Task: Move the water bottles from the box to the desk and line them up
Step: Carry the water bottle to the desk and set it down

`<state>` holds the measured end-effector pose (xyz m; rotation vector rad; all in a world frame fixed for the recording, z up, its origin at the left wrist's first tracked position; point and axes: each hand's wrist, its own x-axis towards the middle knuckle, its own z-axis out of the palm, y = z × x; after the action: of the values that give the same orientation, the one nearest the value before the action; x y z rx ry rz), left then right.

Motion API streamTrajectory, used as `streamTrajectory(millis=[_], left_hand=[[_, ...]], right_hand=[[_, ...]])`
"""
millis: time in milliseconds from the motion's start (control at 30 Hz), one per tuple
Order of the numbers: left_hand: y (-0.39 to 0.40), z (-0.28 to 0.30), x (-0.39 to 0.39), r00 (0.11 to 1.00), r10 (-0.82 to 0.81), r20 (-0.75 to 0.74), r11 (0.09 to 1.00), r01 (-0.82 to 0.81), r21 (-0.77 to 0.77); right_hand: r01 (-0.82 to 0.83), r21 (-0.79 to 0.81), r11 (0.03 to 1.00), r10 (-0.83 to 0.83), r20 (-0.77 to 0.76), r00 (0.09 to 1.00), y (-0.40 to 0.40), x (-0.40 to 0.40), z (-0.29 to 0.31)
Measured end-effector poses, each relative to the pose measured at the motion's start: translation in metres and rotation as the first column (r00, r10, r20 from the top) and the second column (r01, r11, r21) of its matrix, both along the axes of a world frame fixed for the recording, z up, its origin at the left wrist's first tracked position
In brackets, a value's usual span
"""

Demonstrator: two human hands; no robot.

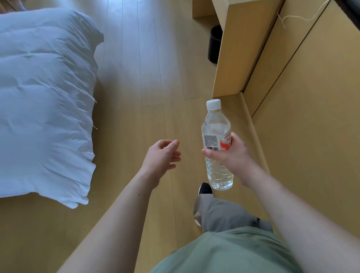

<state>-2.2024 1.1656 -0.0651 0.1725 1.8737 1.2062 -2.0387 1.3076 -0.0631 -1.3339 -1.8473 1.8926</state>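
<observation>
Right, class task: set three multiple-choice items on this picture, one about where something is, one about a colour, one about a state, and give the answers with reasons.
1. Where is the clear plastic water bottle?
A. On the bed
B. In the right hand
C. On the floor

2. What colour is the bottle's screw cap?
A. White
B. Blue
C. Red

3. What state is the left hand in?
A. Gripping a box
B. Pressed flat on the desk
C. Loosely curled, holding nothing

Answers: 1 B, fingers wrap the label while the bottle hangs above the wooden floor. 2 A, the cap shows plain white. 3 C, nothing sits between its fingers.
</observation>
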Motion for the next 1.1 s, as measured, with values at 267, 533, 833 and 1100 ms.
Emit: streamTrajectory(millis=[267, 533, 833, 1100], left_hand=[[0.097, 0.003, -0.078, 0.999, 0.030, 0.018, 0.999, -0.030, -0.030], [0.157, 0.002, -0.149, 0.999, 0.030, 0.032, 0.999, -0.029, -0.029], [0.235, -0.013, -0.275, 0.998, -0.031, 0.055, 0.999, 0.033, -0.027], [0.311, -0.005, -0.393, 0.991, -0.123, 0.059, 0.992, 0.123, 0.005]], right_hand=[[-0.036, -0.042, 0.998, 0.037, 0.020, 0.999, 0.098, -0.081, -0.002], [-0.007, -0.038, 0.999, 0.009, 0.033, 0.999, 0.156, -0.145, -0.006], [0.069, -0.025, 0.997, -0.068, 0.068, 0.995, 0.216, -0.262, -0.014], [0.151, -0.009, 0.988, -0.150, 0.069, 0.986, 0.267, -0.376, -0.002]])
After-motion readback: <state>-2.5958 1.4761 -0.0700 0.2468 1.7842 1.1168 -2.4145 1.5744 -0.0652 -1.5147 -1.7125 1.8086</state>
